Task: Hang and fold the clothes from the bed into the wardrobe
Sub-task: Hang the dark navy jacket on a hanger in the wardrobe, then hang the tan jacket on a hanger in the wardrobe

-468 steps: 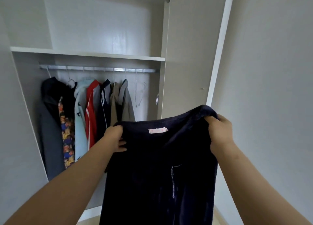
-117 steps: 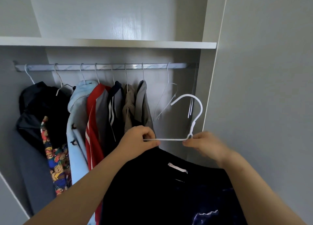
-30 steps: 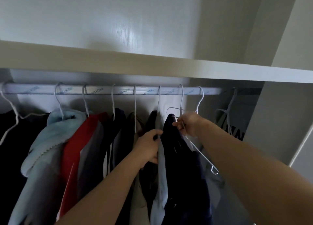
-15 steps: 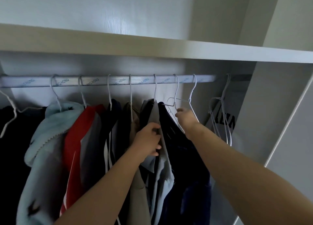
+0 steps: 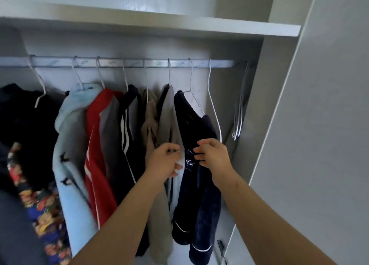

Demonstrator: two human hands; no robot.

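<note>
The dark navy garment (image 5: 189, 195) hangs on a white wire hanger (image 5: 190, 79) from the wardrobe rail (image 5: 139, 62), rightmost of the hung clothes. My left hand (image 5: 164, 162) grips the edge of the grey garment (image 5: 169, 121) beside it. My right hand (image 5: 212, 154) pinches the navy fabric at mid height, fingers curled on it. An empty white hanger (image 5: 214, 109) hangs just right of the navy garment.
Left along the rail hang a beige piece (image 5: 149, 115), a striped navy jacket (image 5: 127, 145), a red one (image 5: 95, 145), a light blue fleece (image 5: 71, 155) and dark clothes (image 5: 24, 125). Spare hangers (image 5: 239, 109) hang at the right end. A shelf (image 5: 179, 27) runs above; the door (image 5: 319, 125) stands right.
Both hands have dropped from the hanger tops to mid height on the clothes. The navy garment now hangs freely from the rail, and the view has tilted down.
</note>
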